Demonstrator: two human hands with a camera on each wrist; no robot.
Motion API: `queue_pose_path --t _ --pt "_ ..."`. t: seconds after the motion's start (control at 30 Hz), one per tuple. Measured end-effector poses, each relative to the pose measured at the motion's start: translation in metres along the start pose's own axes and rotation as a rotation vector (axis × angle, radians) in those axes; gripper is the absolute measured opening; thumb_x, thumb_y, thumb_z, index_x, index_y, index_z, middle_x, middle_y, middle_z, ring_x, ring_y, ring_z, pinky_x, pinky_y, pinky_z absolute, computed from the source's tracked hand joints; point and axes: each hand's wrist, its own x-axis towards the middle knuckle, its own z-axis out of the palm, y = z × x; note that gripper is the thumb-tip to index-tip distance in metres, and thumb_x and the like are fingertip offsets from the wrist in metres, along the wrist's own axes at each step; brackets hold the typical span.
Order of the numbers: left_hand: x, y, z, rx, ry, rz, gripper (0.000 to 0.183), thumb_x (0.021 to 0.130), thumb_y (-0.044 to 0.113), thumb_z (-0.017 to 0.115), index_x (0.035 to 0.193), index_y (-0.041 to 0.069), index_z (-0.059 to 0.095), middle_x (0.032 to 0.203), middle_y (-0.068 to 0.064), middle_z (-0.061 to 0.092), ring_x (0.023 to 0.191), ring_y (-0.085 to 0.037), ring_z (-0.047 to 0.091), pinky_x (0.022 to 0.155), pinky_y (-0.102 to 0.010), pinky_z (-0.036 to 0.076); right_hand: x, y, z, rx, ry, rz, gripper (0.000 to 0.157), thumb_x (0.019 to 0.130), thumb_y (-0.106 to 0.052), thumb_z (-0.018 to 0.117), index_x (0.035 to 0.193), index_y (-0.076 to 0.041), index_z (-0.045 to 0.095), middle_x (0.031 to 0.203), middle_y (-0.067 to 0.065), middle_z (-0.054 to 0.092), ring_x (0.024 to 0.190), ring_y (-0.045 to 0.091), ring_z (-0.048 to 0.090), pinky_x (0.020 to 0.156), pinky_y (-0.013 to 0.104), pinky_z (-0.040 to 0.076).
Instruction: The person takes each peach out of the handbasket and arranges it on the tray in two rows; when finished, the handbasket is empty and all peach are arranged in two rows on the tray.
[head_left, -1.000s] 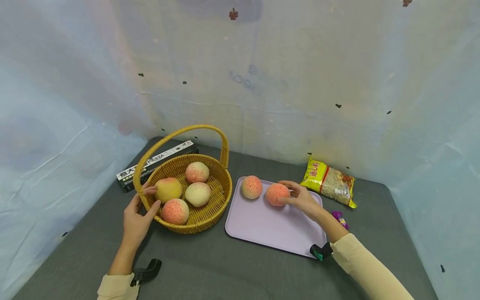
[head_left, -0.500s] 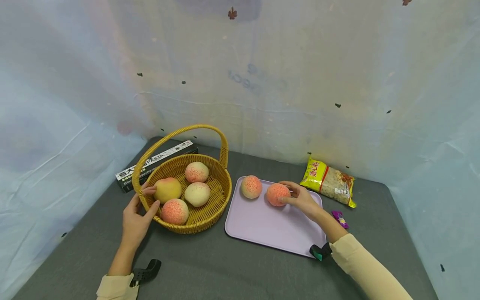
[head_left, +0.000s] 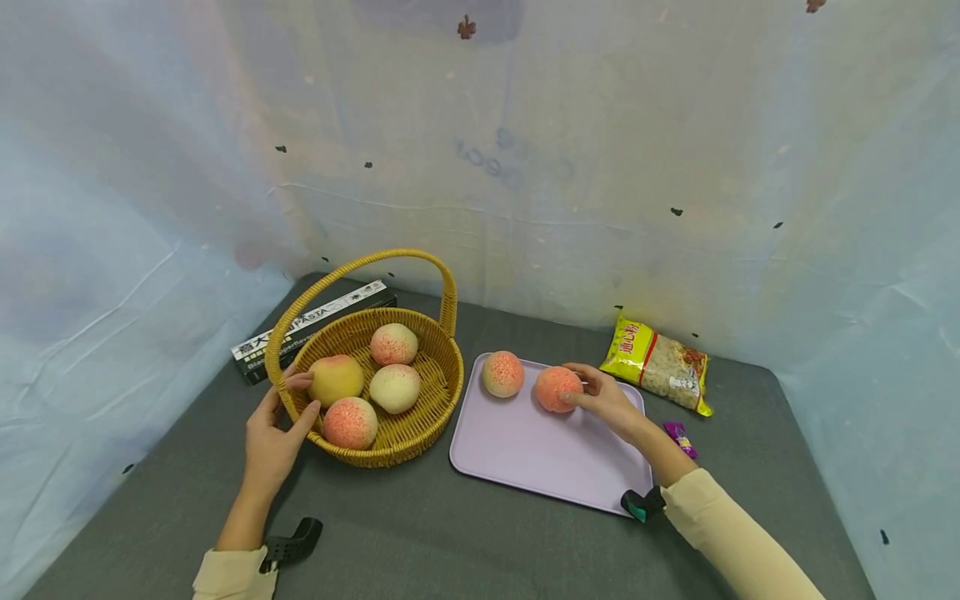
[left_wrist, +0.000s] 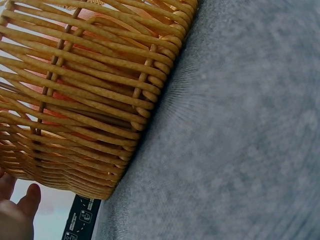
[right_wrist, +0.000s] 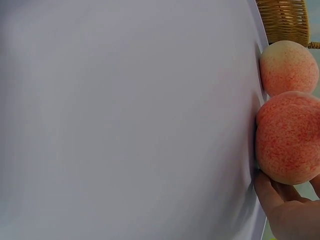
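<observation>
My left hand (head_left: 272, 442) grips the left rim of a yellow wicker basket (head_left: 431, 433), thumb on the near side and fingers beside the foot of its handle. Inside lie several peaches, among them a yellowish peach (head_left: 336, 379) near those fingers and a pink-speckled peach (head_left: 350, 423) by the thumb. My right hand (head_left: 609, 405) holds a pink peach (head_left: 557, 389) from its right side, low over the lilac tray (head_left: 540, 450). In the right wrist view, fingertips (right_wrist: 267, 192) reach under this peach's edge. Another peach (head_left: 503, 374) sits to its left on the tray.
Behind the basket lies a long black pasta box (head_left: 315, 321). A yellow bag of pasta (head_left: 660, 364) is at the back right, past the tray, with a small purple packet (head_left: 680, 438) nearer. A pale sheet (head_left: 570, 167) hangs behind the grey table (head_left: 420, 533).
The pink peach in my right hand has turned a little and shifted very slightly to the right. My left hand and the basket stay where they were.
</observation>
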Motion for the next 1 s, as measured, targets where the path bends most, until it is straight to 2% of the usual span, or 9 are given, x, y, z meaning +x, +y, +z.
queue_pose_path --t 0.3,0.47,0.63,0.8,1.0 --pt "-0.001 -0.001 -0.002 0.01 0.011 0.009 0.032 0.091 -0.008 0.066 0.122 -0.012 0.06 0.141 -0.029 0.05 0.138 -0.032 0.042 0.102 -0.017 0.041 0.002 -0.004 -0.004 0.041 0.003 -0.005 0.062 0.095 -0.012 0.066 0.148 0.004 0.039 0.148 0.026 0.043 0.133 0.041 0.045 0.108 0.051 0.039" --pt "-0.001 -0.001 -0.002 0.018 0.009 0.015 0.031 0.091 -0.008 0.066 0.121 -0.012 0.06 0.139 -0.029 0.051 0.138 -0.034 0.041 0.103 -0.017 0.04 0.005 -0.016 -0.008 0.052 0.001 -0.042 0.06 0.097 -0.014 0.064 0.148 0.005 0.038 0.148 0.029 0.041 0.137 0.042 0.04 0.109 0.048 0.039" --pt "0.001 -0.001 -0.002 0.011 -0.001 0.034 0.03 0.09 -0.009 0.066 0.12 -0.013 0.06 0.136 -0.031 0.053 0.138 -0.037 0.04 0.104 -0.018 0.039 0.01 -0.029 -0.008 0.026 0.019 -0.097 0.057 0.097 -0.015 0.066 0.147 0.002 0.043 0.145 0.026 0.046 0.136 0.041 0.043 0.106 0.045 0.044" --pt "0.002 -0.001 -0.001 -0.005 -0.001 0.033 0.032 0.09 -0.011 0.065 0.121 -0.015 0.059 0.136 -0.029 0.054 0.139 -0.035 0.039 0.104 -0.018 0.039 0.019 -0.051 0.002 0.015 0.004 -0.143 0.053 0.096 -0.017 0.068 0.144 -0.003 0.049 0.143 0.018 0.052 0.135 0.038 0.046 0.108 0.05 0.041" --pt "0.0 -0.007 -0.001 -0.026 0.002 0.02 0.031 0.09 -0.011 0.065 0.12 -0.014 0.059 0.139 -0.03 0.051 0.139 -0.037 0.038 0.104 -0.019 0.04 0.034 -0.078 0.027 0.02 -0.113 -0.227 0.047 0.095 -0.011 0.067 0.138 0.002 0.054 0.138 0.019 0.057 0.129 0.039 0.051 0.103 0.039 0.047"
